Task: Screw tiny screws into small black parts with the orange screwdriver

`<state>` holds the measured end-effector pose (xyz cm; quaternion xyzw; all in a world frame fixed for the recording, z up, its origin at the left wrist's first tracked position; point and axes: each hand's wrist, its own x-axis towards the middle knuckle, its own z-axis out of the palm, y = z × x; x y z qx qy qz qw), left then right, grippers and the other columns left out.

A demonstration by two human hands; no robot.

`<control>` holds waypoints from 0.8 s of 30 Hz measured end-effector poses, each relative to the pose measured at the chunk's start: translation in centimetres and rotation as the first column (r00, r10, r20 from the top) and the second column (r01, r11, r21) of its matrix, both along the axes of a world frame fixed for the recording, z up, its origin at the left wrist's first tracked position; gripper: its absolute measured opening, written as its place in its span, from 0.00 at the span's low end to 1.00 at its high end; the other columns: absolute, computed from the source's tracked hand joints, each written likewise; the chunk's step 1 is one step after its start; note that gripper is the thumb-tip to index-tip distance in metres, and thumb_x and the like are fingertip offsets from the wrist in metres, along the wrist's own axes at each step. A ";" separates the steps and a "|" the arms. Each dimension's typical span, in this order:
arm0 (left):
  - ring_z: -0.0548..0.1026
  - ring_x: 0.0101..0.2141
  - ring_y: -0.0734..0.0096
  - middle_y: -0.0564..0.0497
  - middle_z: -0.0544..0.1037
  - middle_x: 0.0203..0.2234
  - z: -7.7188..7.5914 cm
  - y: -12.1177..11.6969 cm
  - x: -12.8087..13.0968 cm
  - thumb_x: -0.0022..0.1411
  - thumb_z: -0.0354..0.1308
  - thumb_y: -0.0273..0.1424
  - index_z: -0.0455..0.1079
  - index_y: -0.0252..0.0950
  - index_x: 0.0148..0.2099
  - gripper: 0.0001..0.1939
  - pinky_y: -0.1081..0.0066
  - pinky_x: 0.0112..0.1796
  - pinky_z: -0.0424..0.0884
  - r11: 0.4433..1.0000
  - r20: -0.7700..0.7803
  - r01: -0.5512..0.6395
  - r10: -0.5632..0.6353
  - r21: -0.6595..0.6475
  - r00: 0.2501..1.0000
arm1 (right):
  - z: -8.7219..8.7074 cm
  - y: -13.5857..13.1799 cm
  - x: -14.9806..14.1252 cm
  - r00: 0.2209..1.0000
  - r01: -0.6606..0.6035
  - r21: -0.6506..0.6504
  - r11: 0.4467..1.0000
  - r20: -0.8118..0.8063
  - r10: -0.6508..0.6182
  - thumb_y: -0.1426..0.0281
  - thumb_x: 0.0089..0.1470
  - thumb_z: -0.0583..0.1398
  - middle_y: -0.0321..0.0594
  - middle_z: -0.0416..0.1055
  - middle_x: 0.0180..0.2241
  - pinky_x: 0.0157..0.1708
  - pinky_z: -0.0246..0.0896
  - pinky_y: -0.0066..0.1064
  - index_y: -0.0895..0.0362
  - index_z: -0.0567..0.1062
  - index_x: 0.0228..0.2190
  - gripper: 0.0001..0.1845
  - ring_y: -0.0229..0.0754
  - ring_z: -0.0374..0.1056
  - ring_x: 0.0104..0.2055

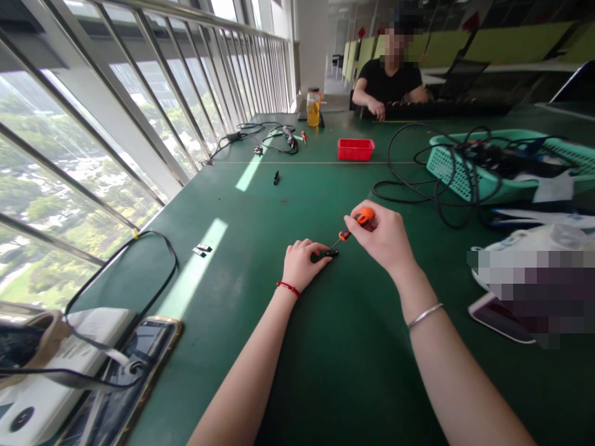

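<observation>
Orange-and-black screwdriver [364, 215]: gripped in right hand [380, 234], shaft slanting. Small black part [331, 253]: on green table [242, 297], near side of red tray [356, 150], pinched by left hand [301, 266]. Hazard: tilted tip might slip, jabbing left hand.

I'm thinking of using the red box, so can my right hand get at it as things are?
Probably, with some stretch: nothing seems to stand between your right hand and the red box. That hand grips the screwdriver, though, so it may need to let go first.
</observation>
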<state>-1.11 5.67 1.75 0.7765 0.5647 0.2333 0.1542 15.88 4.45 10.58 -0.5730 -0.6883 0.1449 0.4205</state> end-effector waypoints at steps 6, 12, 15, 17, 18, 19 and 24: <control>0.69 0.38 0.65 0.53 0.75 0.32 -0.1 0.2 0.0 0.59 0.58 0.38 0.76 0.45 0.41 0.09 0.65 0.39 0.59 1.000 -0.018 0.003 -0.004 -0.015 1.000 | -0.4 0.1 -0.2 1.000 -0.019 -0.007 1.000 0.008 0.019 0.58 0.50 0.57 0.34 0.63 0.20 0.23 0.51 0.27 0.54 0.67 0.24 0.13 0.36 0.58 0.21; 0.69 0.37 0.66 0.54 0.76 0.32 -0.2 0.3 -0.1 0.59 0.58 0.39 0.76 0.45 0.41 0.10 0.65 0.39 0.59 1.000 -0.021 0.005 -0.005 -0.012 1.000 | -0.3 0.1 -0.2 1.000 -0.004 -0.003 1.000 0.004 0.004 0.59 0.51 0.57 0.34 0.63 0.19 0.23 0.51 0.27 0.54 0.67 0.24 0.13 0.36 0.58 0.21; 0.69 0.38 0.66 0.54 0.76 0.32 -0.2 0.3 -0.1 0.59 0.58 0.39 0.76 0.45 0.41 0.10 0.65 0.39 0.59 1.000 -0.015 0.004 -0.005 -0.015 1.000 | -0.2 0.1 -0.1 1.000 0.006 0.004 1.000 -0.003 -0.006 0.59 0.51 0.57 0.34 0.63 0.19 0.23 0.51 0.28 0.55 0.68 0.24 0.13 0.36 0.58 0.21; 0.69 0.38 0.66 0.53 0.76 0.32 -0.1 0.3 -0.1 0.59 0.57 0.39 0.76 0.46 0.41 0.10 0.65 0.40 0.59 1.000 -0.014 0.007 -0.008 -0.020 1.000 | -0.1 0.1 0.0 1.000 -0.001 -0.009 1.000 0.003 0.001 0.59 0.50 0.57 0.34 0.63 0.19 0.22 0.51 0.27 0.55 0.68 0.24 0.13 0.36 0.58 0.21; 0.69 0.38 0.66 0.53 0.76 0.32 0.0 0.2 -0.1 0.59 0.57 0.39 0.76 0.46 0.41 0.10 0.65 0.40 0.59 1.000 -0.015 0.008 -0.008 -0.024 1.000 | -0.1 0.1 0.0 1.000 -0.004 -0.019 1.000 0.004 0.004 0.59 0.50 0.57 0.34 0.63 0.19 0.22 0.51 0.27 0.55 0.68 0.24 0.12 0.36 0.58 0.21; 0.69 0.37 0.66 0.53 0.76 0.32 0.0 0.2 -0.1 0.59 0.57 0.39 0.76 0.46 0.41 0.10 0.64 0.40 0.59 1.000 -0.017 0.008 -0.009 -0.028 1.000 | -0.1 0.1 0.1 1.000 -0.005 -0.029 1.000 0.002 0.005 0.59 0.50 0.57 0.34 0.63 0.19 0.22 0.51 0.27 0.54 0.68 0.24 0.12 0.36 0.59 0.21; 0.69 0.38 0.65 0.53 0.76 0.33 0.1 0.3 -0.1 0.59 0.57 0.39 0.76 0.45 0.41 0.10 0.64 0.40 0.60 1.000 -0.021 0.010 -0.010 -0.030 1.000 | -0.1 0.2 0.2 1.000 -0.015 -0.035 0.999 0.004 0.015 0.59 0.51 0.57 0.34 0.63 0.20 0.23 0.51 0.28 0.54 0.68 0.24 0.12 0.37 0.59 0.22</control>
